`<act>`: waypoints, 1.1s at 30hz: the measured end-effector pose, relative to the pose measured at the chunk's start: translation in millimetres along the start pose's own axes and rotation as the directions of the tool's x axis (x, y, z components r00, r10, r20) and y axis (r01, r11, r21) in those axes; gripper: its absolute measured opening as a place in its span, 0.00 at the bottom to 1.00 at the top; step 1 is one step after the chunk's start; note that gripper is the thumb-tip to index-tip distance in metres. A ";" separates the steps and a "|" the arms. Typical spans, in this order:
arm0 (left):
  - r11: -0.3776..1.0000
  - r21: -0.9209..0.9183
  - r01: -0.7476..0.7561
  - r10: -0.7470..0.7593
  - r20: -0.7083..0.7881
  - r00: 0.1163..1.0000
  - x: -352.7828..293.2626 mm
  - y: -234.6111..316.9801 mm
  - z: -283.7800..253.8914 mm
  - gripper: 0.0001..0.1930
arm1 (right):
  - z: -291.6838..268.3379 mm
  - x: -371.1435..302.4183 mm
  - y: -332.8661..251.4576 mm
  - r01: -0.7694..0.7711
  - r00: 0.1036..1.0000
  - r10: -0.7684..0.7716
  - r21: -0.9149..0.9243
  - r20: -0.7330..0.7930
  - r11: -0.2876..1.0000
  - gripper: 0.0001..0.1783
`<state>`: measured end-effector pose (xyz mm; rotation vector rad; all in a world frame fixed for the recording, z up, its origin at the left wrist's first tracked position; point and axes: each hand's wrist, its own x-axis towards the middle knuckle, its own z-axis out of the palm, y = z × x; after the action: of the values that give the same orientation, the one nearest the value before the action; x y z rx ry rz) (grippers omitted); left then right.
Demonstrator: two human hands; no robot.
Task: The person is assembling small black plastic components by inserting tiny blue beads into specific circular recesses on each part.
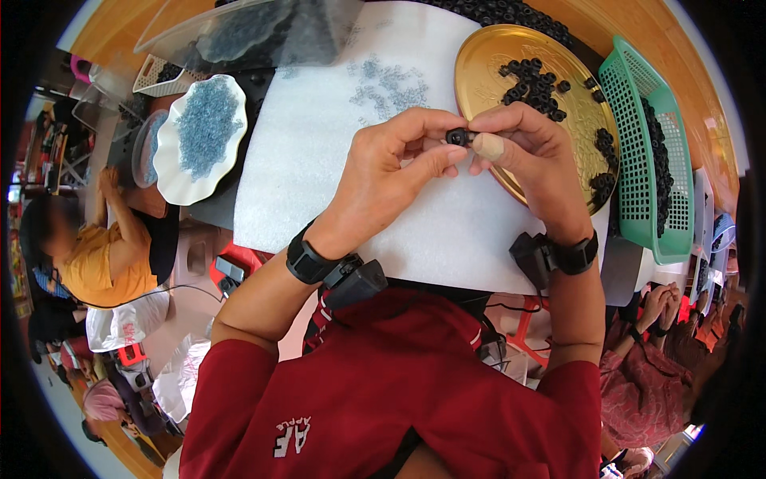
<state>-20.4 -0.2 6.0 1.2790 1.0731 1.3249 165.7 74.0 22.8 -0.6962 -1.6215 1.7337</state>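
Above the white foam sheet (303,160), my two hands meet at a small round black plastic piece (457,136). My left hand (379,164) pinches it between thumb and forefinger. From the other side, my right hand (536,156) closes thumb and forefinger against its right end; any separate part between those fingertips is too small to make out. A tan bandage or finger cover (488,146) wraps the right thumb. Behind the left hand, several small clear bluish pieces (389,86) lie scattered. Similar black pieces (531,84) sit on the round gold tray (479,60) beside the right hand.
A green basket (626,76) of black pieces stands on the right. To the left is a white scalloped dish (167,164) heaped with clear bluish pieces. A transparent bin (315,40) rests at the far left. Other people sit at both sides, one in a yellow top (116,259).
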 end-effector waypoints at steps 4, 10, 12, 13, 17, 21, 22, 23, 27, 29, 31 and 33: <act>0.958 0.139 -0.252 0.244 0.072 0.967 3.4 -4.0 -5.9 0.13 | -5.1 -0.9 3.8 -0.041 0.996 0.028 0.167 0.080 0.985 0.10; 0.951 0.027 -0.309 0.305 0.094 0.948 4.1 -2.7 -5.0 0.14 | -5.6 1.3 2.4 -0.152 0.971 0.054 0.428 0.232 0.891 0.09; 0.948 0.006 -0.318 0.316 0.095 0.944 4.6 -2.6 -4.2 0.14 | -3.8 1.4 2.9 -0.177 0.964 0.052 0.483 0.260 0.857 0.08; 0.945 -0.014 -0.327 0.327 0.095 0.940 4.8 -2.7 -3.9 0.14 | -3.0 1.2 3.8 -0.189 0.964 0.059 0.507 0.261 0.841 0.07; 0.943 0.001 -0.332 0.330 0.101 0.938 4.8 -4.4 -6.6 0.14 | -2.7 1.3 4.5 -0.213 0.961 0.077 0.533 0.266 0.819 0.07; 0.956 -0.100 -0.275 0.283 0.076 0.956 3.8 -1.1 -4.8 0.14 | -2.0 1.1 2.7 -0.162 0.971 0.046 0.502 0.236 0.850 0.07; 0.955 -0.121 -0.271 0.281 0.069 0.957 3.6 -0.7 -4.9 0.14 | -2.4 1.2 2.3 -0.153 0.971 0.041 0.482 0.235 0.863 0.07; 0.955 -0.122 -0.271 0.281 0.069 0.957 3.6 -1.0 -5.9 0.14 | -2.8 1.2 1.9 -0.144 0.971 0.036 0.461 0.235 0.876 0.08; 0.929 0.048 -0.367 0.361 0.101 0.927 4.2 -1.9 -6.7 0.14 | -5.0 -0.4 2.4 -0.141 0.972 0.045 0.422 0.229 0.896 0.08; 0.911 0.093 -0.403 0.392 0.112 0.913 4.7 -1.8 -5.1 0.14 | -8.4 -1.0 3.0 -0.171 0.962 0.052 0.446 0.267 0.879 0.08; 0.920 0.086 -0.382 0.372 0.112 0.922 4.2 -1.9 -3.8 0.14 | -11.7 -1.7 3.2 -0.170 0.962 0.054 0.429 0.269 0.887 0.08; 0.931 0.033 -0.363 0.358 0.115 0.927 3.9 -1.5 -2.6 0.14 | -14.3 -1.3 1.6 -0.167 0.961 0.054 0.413 0.271 0.895 0.08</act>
<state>-22.9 3.9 5.0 1.6264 0.8269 1.4851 177.2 82.1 19.8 -0.3663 -1.2939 2.2471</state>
